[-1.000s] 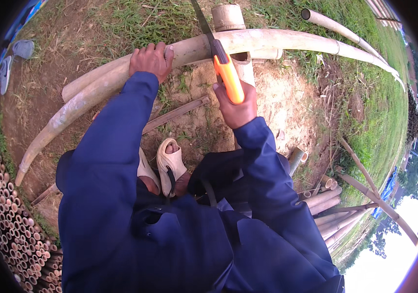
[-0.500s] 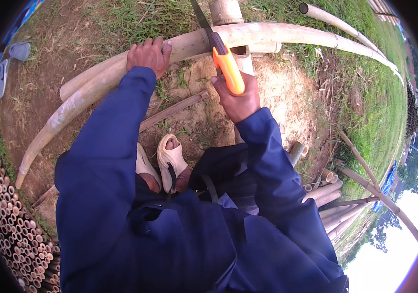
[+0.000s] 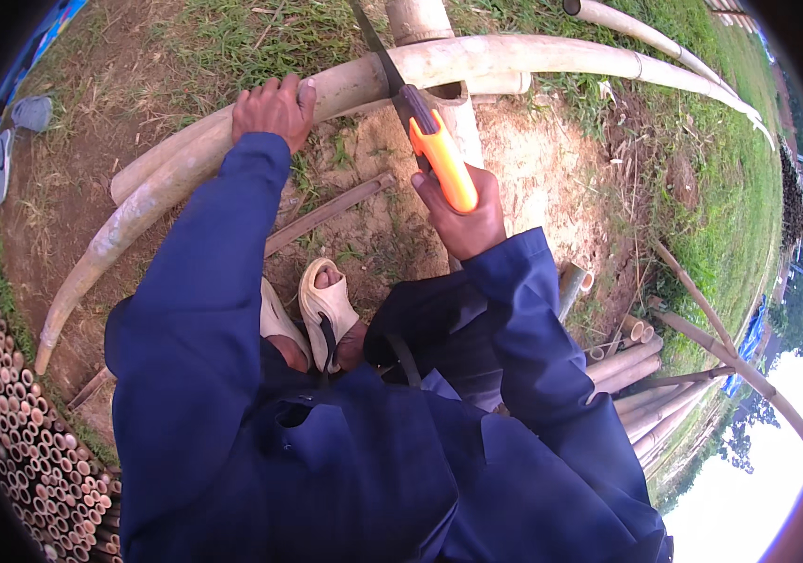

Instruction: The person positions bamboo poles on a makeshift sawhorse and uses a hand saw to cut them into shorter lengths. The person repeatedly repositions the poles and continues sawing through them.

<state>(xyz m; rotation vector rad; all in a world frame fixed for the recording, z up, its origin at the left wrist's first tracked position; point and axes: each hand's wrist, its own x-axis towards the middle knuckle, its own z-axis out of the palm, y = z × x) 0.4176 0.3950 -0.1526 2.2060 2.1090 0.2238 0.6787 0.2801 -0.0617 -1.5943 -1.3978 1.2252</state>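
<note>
Our left hand [image 3: 275,113] presses palm down with its fingers curled over a long bamboo pole [image 3: 350,86], while our right hand [image 3: 467,218] wraps closed around the grip of an orange-handled saw [image 3: 417,109], its dark blade lying across the pole between our hands. We have the pole spanning the upper ground, crossing over a thick bamboo piece [image 3: 418,22]. Nearer us, a split strip [image 3: 331,215] lies near our pale sandals [image 3: 328,298], with stacked bamboo [image 3: 30,441] at left and grass [image 3: 716,216] at right.
</note>
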